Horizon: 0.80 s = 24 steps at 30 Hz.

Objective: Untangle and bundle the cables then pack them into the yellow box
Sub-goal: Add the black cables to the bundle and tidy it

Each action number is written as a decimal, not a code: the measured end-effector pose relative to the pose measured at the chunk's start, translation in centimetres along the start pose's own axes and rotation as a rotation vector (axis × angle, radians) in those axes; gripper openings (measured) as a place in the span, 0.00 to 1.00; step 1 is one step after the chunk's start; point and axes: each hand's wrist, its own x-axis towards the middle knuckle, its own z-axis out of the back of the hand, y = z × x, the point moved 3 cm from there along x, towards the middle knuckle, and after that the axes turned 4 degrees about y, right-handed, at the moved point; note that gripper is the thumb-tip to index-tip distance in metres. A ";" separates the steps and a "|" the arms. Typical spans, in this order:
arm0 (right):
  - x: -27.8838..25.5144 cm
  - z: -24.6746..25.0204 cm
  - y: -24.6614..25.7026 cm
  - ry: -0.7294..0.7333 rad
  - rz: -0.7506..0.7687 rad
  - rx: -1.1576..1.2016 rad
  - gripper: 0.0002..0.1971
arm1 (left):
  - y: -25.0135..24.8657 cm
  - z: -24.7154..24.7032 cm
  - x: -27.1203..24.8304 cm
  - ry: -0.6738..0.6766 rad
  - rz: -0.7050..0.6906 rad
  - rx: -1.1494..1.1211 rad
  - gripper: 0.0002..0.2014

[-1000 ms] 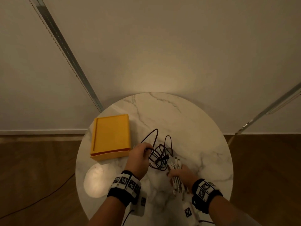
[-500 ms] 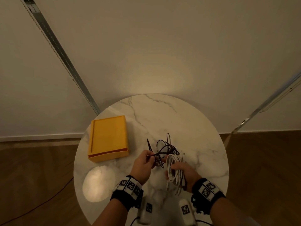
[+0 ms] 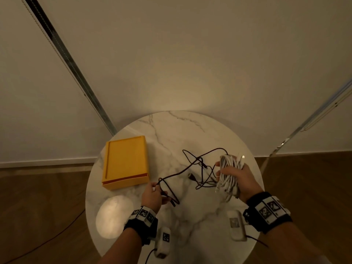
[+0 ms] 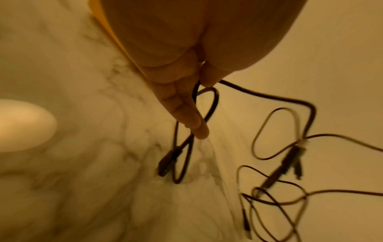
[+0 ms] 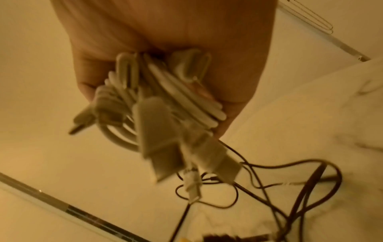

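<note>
Hands draw apart since half a second ago | left hand pinches dark cable at 7 o'clock | right hand grips white bundle at 3 | yellow box at 10 on worktop | pull slowly, feed loops free.

A round marble table stands against a pale wall on wood flooring.

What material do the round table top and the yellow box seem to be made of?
Table top: looks like polished marble or a marble-look surface; white with grey veins and a lamp glare. Yellow box: probably matte cardboard or plastic; flat colour, no shine. Hard to tell which.
</note>
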 end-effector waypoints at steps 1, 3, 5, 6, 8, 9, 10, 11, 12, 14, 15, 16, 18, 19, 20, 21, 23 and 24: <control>0.0 -0.1 0.7 0.003 0.028 0.015 0.16 | 0.5 0.2 0.3 -0.017 0.040 -0.013 0.06; -0.1 -0.3 1.9 0.012 0.082 0.030 0.18 | 1.6 0.5 0.9 -0.031 0.103 -0.022 0.07; -0.3 -0.4 3.1 0.013 0.146 0.024 0.17 | 2.7 1.1 1.6 -0.053 0.164 -0.021 0.07; -0.4 -0.4 3.7 0.014 0.176 0.023 0.17 | 3.4 1.4 2.2 -0.062 0.188 -0.008 0.08; -0.5 -0.3 4.7 0.033 0.220 0.035 0.19 | 4.8 2.1 3.2 -0.062 0.221 0.050 0.11; -0.5 -0.2 5.0 0.052 0.227 0.044 0.21 | 5.5 2.4 3.6 -0.076 0.232 0.070 0.11; -0.5 -0.2 5.3 0.077 0.222 0.049 0.23 | 6.2 2.6 4.1 -0.092 0.234 0.100 0.11; -0.6 -0.4 5.5 0.108 0.211 0.048 0.24 | 6.5 2.7 4.5 -0.100 0.220 0.150 0.11; -0.7 -0.6 5.7 0.139 0.201 0.043 0.22 | 6.3 2.6 4.4 -0.102 0.198 0.214 0.11; -1.1 -1.2 5.7 0.194 0.177 0.028 0.16 | 4.9 2.2 3.3 -0.105 0.133 0.315 0.15; -1.2 -1.5 5.6 0.212 0.162 0.026 0.15 | 3.9 2.0 2.6 -0.114 0.094 0.387 0.17; -1.4 -1.9 5.3 0.229 0.146 0.031 0.16 | 2.6 1.7 1.8 -0.134 0.033 0.481 0.19; -1.5 -2.5 4.8 0.274 0.111 0.034 0.22 | -0.3 0.8 0.1 -0.160 -0.167 0.646 0.24; -1.5 -2.8 4.5 0.307 0.087 0.018 0.24 | -1.8 0.0 -0.9 -0.121 -0.303 0.654 0.26; -1.5 -3.2 4.3 0.347 0.060 -0.006 0.24 | -3.2 -1.0 -2.0 -0.033 -0.431 0.619 0.28; -1.5 -3.5 4.0 0.389 0.033 -0.037 0.25 | -4.5 -2.0 -3.1 0.071 -0.537 0.578 0.31; -1.7 -4.2 3.4 0.453 -0.016 -0.097 0.27 | -7.0 -4.0 -5.0 0.216 -0.714 0.590 0.34; -1.8 -4.5 3.2 0.463 -0.034 -0.122 0.28 | -8.3 -4.7 -5.9 0.254 -0.792 0.616 0.31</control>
